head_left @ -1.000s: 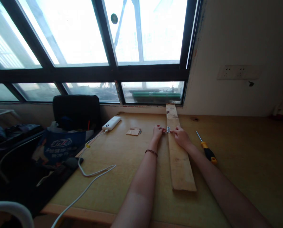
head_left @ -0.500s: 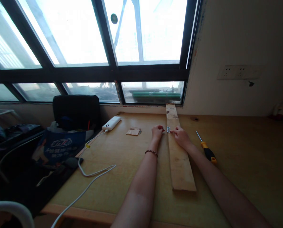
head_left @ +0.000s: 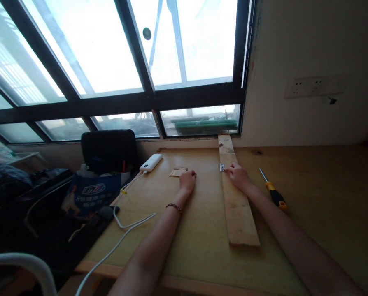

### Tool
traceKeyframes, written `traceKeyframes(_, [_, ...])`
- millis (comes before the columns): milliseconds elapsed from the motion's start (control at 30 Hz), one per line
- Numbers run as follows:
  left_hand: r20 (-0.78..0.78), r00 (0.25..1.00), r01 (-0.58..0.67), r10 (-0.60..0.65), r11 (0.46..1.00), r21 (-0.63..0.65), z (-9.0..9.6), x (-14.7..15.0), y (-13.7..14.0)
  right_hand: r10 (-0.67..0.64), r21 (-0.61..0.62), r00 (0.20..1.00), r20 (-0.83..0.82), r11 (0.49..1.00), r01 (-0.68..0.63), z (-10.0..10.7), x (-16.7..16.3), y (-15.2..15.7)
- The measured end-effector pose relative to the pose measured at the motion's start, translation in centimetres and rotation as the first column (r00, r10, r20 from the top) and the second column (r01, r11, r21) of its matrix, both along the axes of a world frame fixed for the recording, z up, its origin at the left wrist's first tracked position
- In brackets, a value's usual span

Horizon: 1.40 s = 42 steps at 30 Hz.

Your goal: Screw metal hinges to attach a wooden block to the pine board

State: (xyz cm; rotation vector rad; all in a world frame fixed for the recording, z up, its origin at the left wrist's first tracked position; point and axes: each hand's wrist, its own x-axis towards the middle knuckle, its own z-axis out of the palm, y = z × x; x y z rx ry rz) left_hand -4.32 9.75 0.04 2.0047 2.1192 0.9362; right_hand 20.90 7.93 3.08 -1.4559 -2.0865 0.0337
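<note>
A long wooden board (head_left: 241,218) lies lengthwise on the table. Near its left edge sits a small silver metal hinge (head_left: 222,167). The fingers of my right hand (head_left: 238,176) press the hinge against the board, the rest of the hand curled on the wood. To the left, my left hand (head_left: 187,181) is closed in a pinch beside a small stack of flat brownish pieces (head_left: 177,172), partly covering it. Something tiny may show at its fingertips, too small to name. A screwdriver (head_left: 275,193) with a yellow and black handle rests right of my right forearm.
A white power bank (head_left: 151,163) with a white cable (head_left: 131,225) lies along the table's left side. Beyond that edge stand a black chair (head_left: 109,150) and a blue bag (head_left: 93,193). The window and wall bound the table (head_left: 199,242) at the back.
My left hand has moved left, away from the board's edge, to the stack of flat pieces. My right hand stays on the hinge. The view has shifted slightly.
</note>
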Motion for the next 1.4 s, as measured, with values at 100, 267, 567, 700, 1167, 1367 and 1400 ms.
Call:
traceKeyframes(100, [-0.097, 0.995, 0.004, -0.004, 1.000, -0.001, 0.1, -0.9, -0.3, 0.001, 0.000, 1.000, 0.000, 1.000, -0.001, 0.1, 0.0, -0.1])
traceKeyframes(267, [-0.098, 0.994, -0.059, 0.058, 0.998, -0.004, 0.2, -0.7, 0.2, -0.004, -0.010, 1.000, 0.009, 1.000, 0.004, 0.1, -0.1, -0.2])
traceKeyframes(567, [-0.110, 0.986, -0.125, 0.127, 0.992, 0.030, 0.5, -0.7, 0.0, 0.010, 0.009, 1.000, 0.008, 1.000, -0.010, 0.0, 0.0, 0.0])
traceKeyframes(700, [-0.184, 0.901, -0.388, 0.393, 0.920, 0.060, 1.1, -0.2, -0.7, 0.009, -0.007, 1.000, 0.002, 1.000, -0.009, 0.1, 0.0, 0.0])
traceKeyframes(1167, [-0.157, 0.834, -0.532, 0.529, 0.846, 0.021, 0.2, -0.9, 0.2, 0.012, 0.004, 1.000, 0.000, 1.000, -0.012, 0.0, 0.0, 0.0])
traceKeyframes(1367, [-0.121, 0.841, -0.529, 0.527, 0.848, 0.022, 0.1, -0.9, 0.4, 0.011, 0.006, 1.000, 0.012, 1.000, -0.011, 0.1, 0.0, -0.1])
traceKeyframes(1400, [-0.111, 0.843, -0.528, 0.527, 0.849, 0.021, 0.0, -1.0, 0.4, 0.012, 0.009, 1.000, 0.010, 1.000, -0.012, 0.0, 0.0, 0.0])
